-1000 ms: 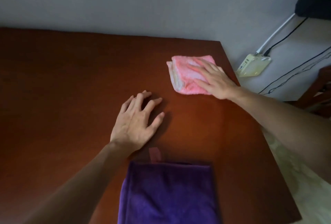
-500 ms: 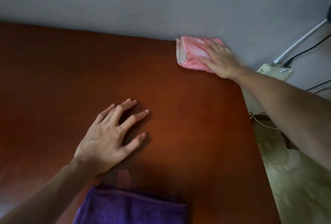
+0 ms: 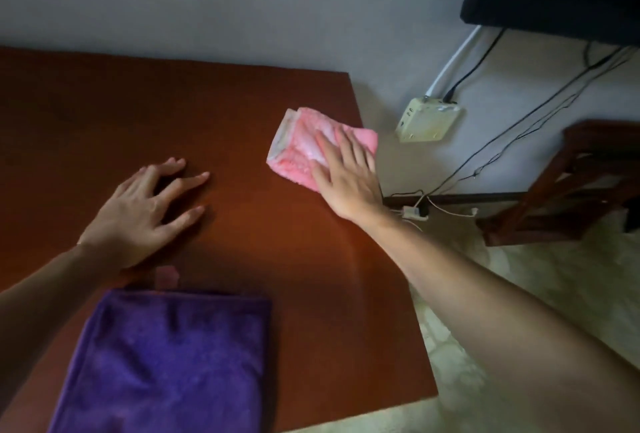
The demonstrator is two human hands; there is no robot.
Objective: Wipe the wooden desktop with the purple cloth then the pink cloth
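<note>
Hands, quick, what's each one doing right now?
Left hand: open, fingers spread on the wooden desktop, holding nothing.
Right hand: open, pressed flat on the folded pink cloth.

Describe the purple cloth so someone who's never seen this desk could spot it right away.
Start at the wooden desktop and go to its near edge. The purple cloth lies flat there, untouched. Unlike the pink cloth under the right hand, it is dark and larger.

The right hand (image 3: 346, 173) lies palm down with fingers straight and together, pressed flat on the folded pink terry cloth (image 3: 304, 145), covering that cloth's right half; its bare forearm stretches back toward the lower right. The left hand (image 3: 142, 214) rests left of the cloth and well apart from it, palm down, fingers spread, fingertips touching the surface, forearm running toward the lower left.
</note>
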